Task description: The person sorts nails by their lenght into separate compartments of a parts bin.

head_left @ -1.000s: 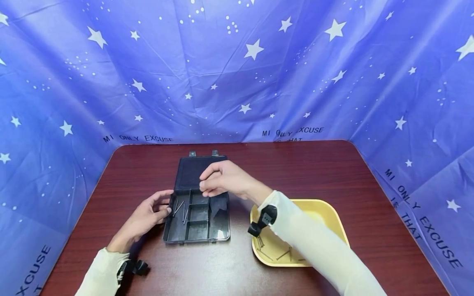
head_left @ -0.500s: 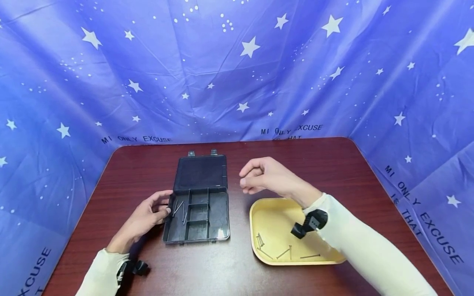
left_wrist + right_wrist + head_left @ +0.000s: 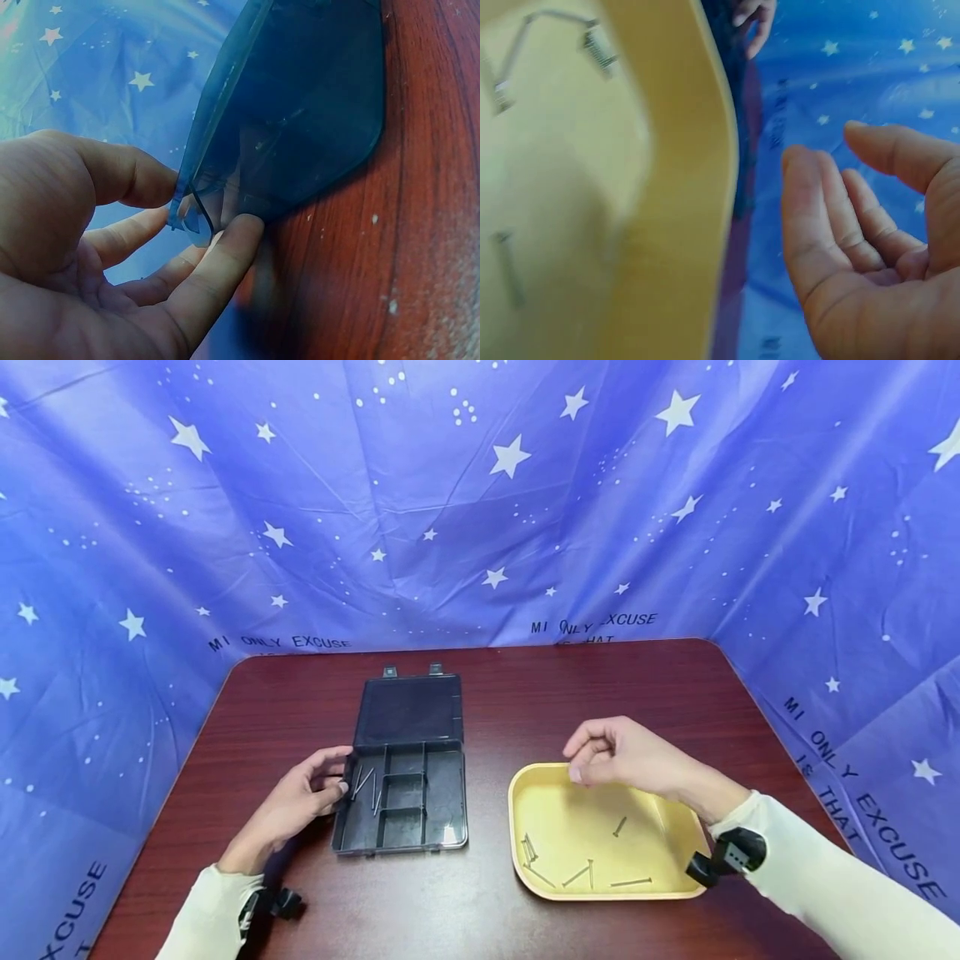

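Observation:
In the head view, a dark plastic compartment box (image 3: 445, 789) lies with its lid (image 3: 410, 710) folded back. Several thin metal screws (image 3: 364, 783) are in its long left compartment. My left hand (image 3: 292, 802) holds the box's left side; the left wrist view has thumb and fingers pinching the smoky see-through wall (image 3: 300, 112). My right hand (image 3: 641, 760) hovers over the far rim of a yellow tray (image 3: 540, 793), fingers loosely bent, nothing between them. Several screws (image 3: 577, 874) lie along the tray's near side, and a single screw (image 3: 619, 827) lies nearer the hand.
Both containers stand on a reddish-brown wooden table (image 3: 300, 710), the box to the left and the tray to the right, with a gap between them. A blue star-patterned curtain (image 3: 465, 510) hangs behind and along the sides. Two latches (image 3: 390, 672) stick out from the lid's far edge.
My right hand has moved from above the box rightward to above the tray, uncovering the box's middle compartments and more of the tray. My left hand has kept its hold on the box.

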Demonstrator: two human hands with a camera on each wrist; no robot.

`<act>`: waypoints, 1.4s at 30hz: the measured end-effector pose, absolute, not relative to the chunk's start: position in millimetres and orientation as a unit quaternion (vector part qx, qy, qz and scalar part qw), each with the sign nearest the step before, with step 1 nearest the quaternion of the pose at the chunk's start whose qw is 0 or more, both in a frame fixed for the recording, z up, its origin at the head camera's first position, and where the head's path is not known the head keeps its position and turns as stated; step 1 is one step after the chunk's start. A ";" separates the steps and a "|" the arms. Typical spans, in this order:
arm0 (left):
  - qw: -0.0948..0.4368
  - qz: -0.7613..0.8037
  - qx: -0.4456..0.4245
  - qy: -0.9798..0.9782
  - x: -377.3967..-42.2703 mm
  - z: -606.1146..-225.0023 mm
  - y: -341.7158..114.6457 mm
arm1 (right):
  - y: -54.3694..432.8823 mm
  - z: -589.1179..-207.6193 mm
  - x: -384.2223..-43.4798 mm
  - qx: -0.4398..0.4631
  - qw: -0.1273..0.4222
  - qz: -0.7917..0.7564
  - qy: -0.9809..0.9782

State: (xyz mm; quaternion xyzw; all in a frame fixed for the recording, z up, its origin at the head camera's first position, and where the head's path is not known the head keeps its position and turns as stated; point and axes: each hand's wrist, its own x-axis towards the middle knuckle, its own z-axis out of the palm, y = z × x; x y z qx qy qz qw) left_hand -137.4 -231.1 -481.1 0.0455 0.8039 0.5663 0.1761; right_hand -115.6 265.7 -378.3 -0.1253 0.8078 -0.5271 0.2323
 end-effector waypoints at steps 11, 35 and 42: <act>0.174 0.571 0.046 0.801 -137.9 -482.5 -230.9 | 313.3 -426.8 -97.9 -0.122 0.274 -0.548 0.781; 0.169 0.570 0.041 0.803 -136.8 -484.8 -231.8 | 310.2 -463.0 -89.7 -0.229 0.171 -0.398 0.872; 0.173 0.578 0.043 0.796 -135.4 -483.8 -230.2 | 307.2 -463.2 -88.6 -0.214 0.155 -0.367 0.892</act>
